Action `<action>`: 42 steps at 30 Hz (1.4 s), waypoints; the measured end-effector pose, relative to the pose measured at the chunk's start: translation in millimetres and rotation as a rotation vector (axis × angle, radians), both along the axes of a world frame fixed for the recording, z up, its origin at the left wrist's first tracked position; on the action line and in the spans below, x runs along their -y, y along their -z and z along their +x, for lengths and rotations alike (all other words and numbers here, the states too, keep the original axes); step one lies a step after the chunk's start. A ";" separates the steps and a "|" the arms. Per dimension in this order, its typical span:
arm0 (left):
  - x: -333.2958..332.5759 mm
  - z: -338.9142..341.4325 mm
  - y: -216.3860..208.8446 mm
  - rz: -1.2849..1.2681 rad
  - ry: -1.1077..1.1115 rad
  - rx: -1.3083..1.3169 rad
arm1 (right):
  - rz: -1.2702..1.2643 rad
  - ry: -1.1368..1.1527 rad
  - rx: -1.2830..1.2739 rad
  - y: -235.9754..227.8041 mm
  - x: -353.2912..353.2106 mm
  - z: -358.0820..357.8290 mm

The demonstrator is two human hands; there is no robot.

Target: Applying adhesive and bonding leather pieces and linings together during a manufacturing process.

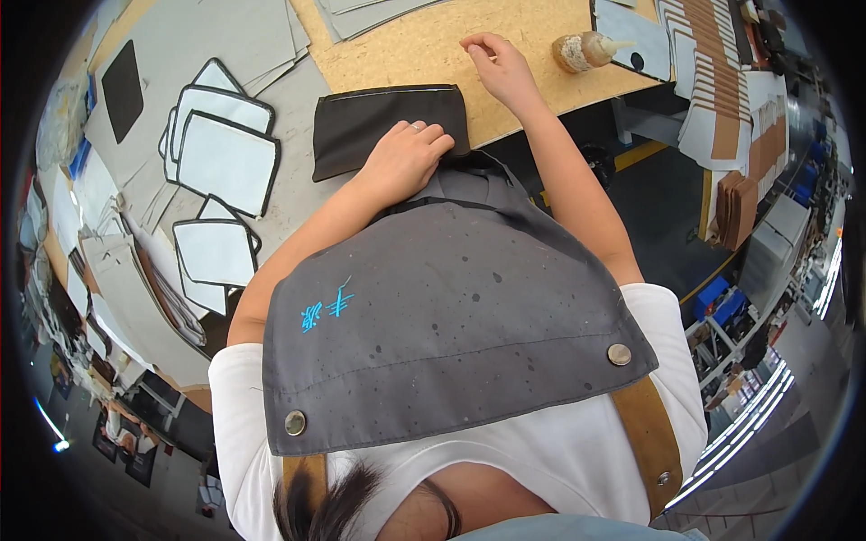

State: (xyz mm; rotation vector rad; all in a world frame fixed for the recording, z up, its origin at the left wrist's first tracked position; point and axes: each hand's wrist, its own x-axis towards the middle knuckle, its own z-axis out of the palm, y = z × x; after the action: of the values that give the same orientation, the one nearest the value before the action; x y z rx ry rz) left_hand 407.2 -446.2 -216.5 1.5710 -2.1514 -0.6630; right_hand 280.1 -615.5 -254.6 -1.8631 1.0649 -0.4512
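A black, flat rectangular piece [365, 122], like leather or fabric, lies at the near edge of the table with a pale line along its far edge. My left hand [410, 158] presses on its near right part, fingers bent over it and the thumb hidden. Farther right, my right hand [503, 77] is held over the bare board, closed, with thumb and forefinger close together. Anything between those fingertips is too small to make out. A squeeze bottle [580, 52] with a pale nozzle and brownish contents lies to the right of that hand.
White panels with black borders [230, 162] lie in loose piles on the left. Grey sheets [203, 41] and a dark piece [123, 90] are behind them. Brown strips [717, 81] stand in a row at the far right. A grey apron [451, 307] covers my front, close to the table edge.
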 end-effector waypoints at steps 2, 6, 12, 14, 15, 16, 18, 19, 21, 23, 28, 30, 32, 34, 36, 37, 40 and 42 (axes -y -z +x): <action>-0.1 0.8 -1.1 -0.030 -0.020 0.007 | -0.015 -0.081 -0.026 -2.2 1.0 -1.2; -3.1 13.9 -24.9 -0.035 -0.174 -0.182 | 0.108 -0.362 -0.128 -13.5 1.8 -17.0; -10.0 51.2 -78.4 0.106 -0.502 -0.676 | 0.153 -0.464 0.223 -79.8 -9.6 -23.2; -10.4 61.0 -88.4 0.159 -0.528 -0.829 | 0.116 -0.435 0.239 -104.6 -10.5 -22.6; -9.5 63.4 -91.8 0.174 -0.543 -0.961 | 0.093 -0.414 0.245 -114.2 -11.0 -23.3; -7.4 67.0 -91.3 0.161 -0.541 -1.047 | 0.076 -0.402 0.254 -121.2 -11.5 -24.6; -2.9 71.8 -90.9 0.153 -0.521 -1.203 | 0.224 -0.349 0.358 -132.4 -12.6 -28.5; 0.1 71.5 -91.5 0.149 -0.497 -1.196 | 0.205 -0.335 0.366 -136.4 -13.9 -30.9; 5.4 68.8 -91.4 0.172 -0.516 -1.303 | 0.270 -0.308 0.465 -144.4 -17.3 -37.0; 12.0 68.7 -86.7 0.201 -0.465 -1.329 | 0.252 -0.279 0.497 -149.8 -19.7 -43.6; 28.7 54.1 -92.7 0.233 -0.363 -1.366 | 0.173 -0.188 0.542 -164.0 -32.2 -62.0; 32.9 51.2 -94.8 0.249 -0.319 -1.364 | 0.116 -0.167 0.539 -170.6 -39.2 -67.9; 37.2 50.1 -100.1 0.249 -0.259 -1.339 | 0.085 -0.151 0.515 -178.6 -49.0 -72.1; 38.9 50.4 -105.9 0.252 -0.211 -1.316 | 0.111 -0.104 0.483 -187.6 -59.4 -72.3; 38.0 48.9 -110.1 0.241 -0.128 -1.239 | 0.128 -0.058 0.446 -191.3 -72.6 -74.1; 36.3 48.2 -110.2 0.246 -0.111 -1.241 | 0.109 -0.035 0.490 -189.7 -79.8 -75.0; 30.9 47.6 -113.2 0.263 -0.046 -1.249 | 0.058 0.026 0.541 -193.7 -98.9 -77.1; 27.0 43.5 -116.9 0.288 -0.017 -1.271 | 0.023 0.075 0.544 -196.5 -111.9 -80.0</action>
State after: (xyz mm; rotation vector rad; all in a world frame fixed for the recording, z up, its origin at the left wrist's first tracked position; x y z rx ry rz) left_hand 450.7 -473.2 -99.6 0.8054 -1.0900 -1.4791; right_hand 200.0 -503.6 -58.1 -1.5506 0.7623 -0.9231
